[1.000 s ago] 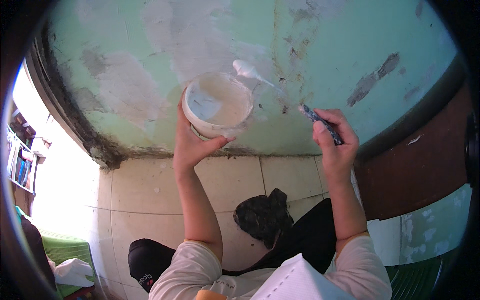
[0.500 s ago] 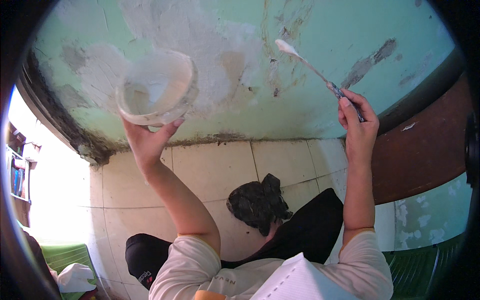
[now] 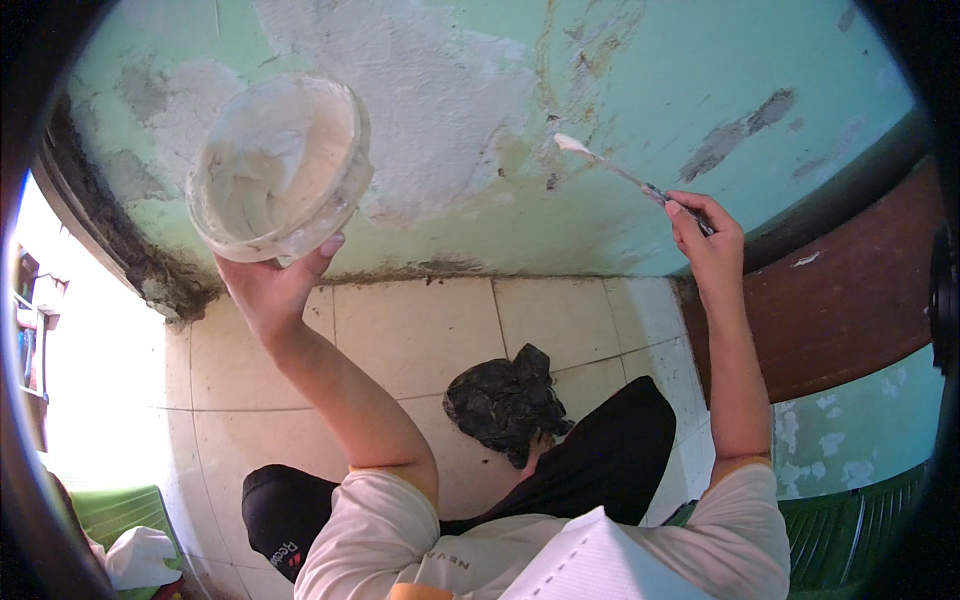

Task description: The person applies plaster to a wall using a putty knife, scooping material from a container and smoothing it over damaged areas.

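Observation:
My left hand (image 3: 270,290) grips the bottom of a translucent plastic tub (image 3: 275,165) of off-white paste, raised and tilted in front of the patched mint-green wall (image 3: 430,120). My right hand (image 3: 705,235) is closed on the dark, smeared handle of a thin spatula (image 3: 625,172), whose blade points up-left with white paste on its tip, near stained, flaking paint. Whether the blade touches the wall I cannot tell.
A crumpled black bag (image 3: 500,400) lies on the tiled floor (image 3: 405,330) beside my foot. A brown wooden panel (image 3: 820,280) is at the right, green slatted furniture (image 3: 845,530) at lower right, a bright opening with shelves at far left, and a green seat (image 3: 115,510) below it.
The tub has moved left and up and tilted. My right hand has moved right from its earliest position; the loaded blade has dropped slightly since half a second ago.

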{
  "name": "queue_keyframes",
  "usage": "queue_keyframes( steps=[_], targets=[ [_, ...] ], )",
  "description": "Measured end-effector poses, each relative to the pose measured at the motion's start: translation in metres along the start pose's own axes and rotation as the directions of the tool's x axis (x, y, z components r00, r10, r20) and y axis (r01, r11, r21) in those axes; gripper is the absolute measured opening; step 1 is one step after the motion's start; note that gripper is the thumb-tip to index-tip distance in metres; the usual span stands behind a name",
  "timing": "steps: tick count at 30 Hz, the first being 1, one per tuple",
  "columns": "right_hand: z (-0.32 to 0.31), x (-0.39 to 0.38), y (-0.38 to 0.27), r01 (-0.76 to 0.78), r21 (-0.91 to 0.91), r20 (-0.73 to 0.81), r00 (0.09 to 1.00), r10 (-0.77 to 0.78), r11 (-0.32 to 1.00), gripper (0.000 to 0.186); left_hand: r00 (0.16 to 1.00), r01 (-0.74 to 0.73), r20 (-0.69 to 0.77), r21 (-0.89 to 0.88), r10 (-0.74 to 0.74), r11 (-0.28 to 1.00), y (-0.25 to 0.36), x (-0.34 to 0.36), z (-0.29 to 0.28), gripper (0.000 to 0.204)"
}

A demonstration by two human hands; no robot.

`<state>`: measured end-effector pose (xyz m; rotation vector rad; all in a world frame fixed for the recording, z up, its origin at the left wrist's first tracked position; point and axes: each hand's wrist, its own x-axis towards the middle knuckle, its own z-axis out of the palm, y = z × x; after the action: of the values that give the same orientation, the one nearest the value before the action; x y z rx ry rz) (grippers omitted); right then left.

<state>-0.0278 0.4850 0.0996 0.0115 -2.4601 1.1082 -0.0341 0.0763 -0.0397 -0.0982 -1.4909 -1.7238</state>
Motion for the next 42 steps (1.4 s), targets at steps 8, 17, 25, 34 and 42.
queue_keyframes(
  steps=[8, 17, 25, 34, 42],
  targets=[
    [-0.002, 0.046, -0.022, 0.004, -0.132, 0.135, 0.991, 0.014, 0.991, 0.021, 0.999, -0.044, -0.008, -0.037, 0.044, 0.998, -0.004, 0.002, -0.001, 0.101],
    [-0.002, 0.106, -0.075, 0.058, -0.389, 0.288, 0.956, 0.062, 0.92, 0.019, 1.0, -0.006, -0.022, -0.007, 0.005, 1.0, -0.004, 0.002, 0.003, 0.102],
    [-0.016, 0.116, -0.104, 0.085, -0.424, 0.216, 0.976, 0.01, 0.902, 0.019, 1.0, 0.008, 0.017, -0.033, -0.007, 0.999, 0.0, 0.005, 0.002, 0.107],
    [-0.013, 0.094, -0.075, 0.06, -0.358, 0.257, 0.966, 0.037, 0.932, 0.018, 0.997, -0.077, 0.009, 0.048, 0.076, 0.996, -0.007, 0.009, -0.003, 0.106],
    [-0.003, 0.1, -0.063, 0.108, -0.335, 0.212, 0.977, -0.037, 0.936, 0.02, 1.0, -0.016, 0.013, -0.053, 0.017, 0.998, 0.006, 0.01, 0.001, 0.108]
  ],
)
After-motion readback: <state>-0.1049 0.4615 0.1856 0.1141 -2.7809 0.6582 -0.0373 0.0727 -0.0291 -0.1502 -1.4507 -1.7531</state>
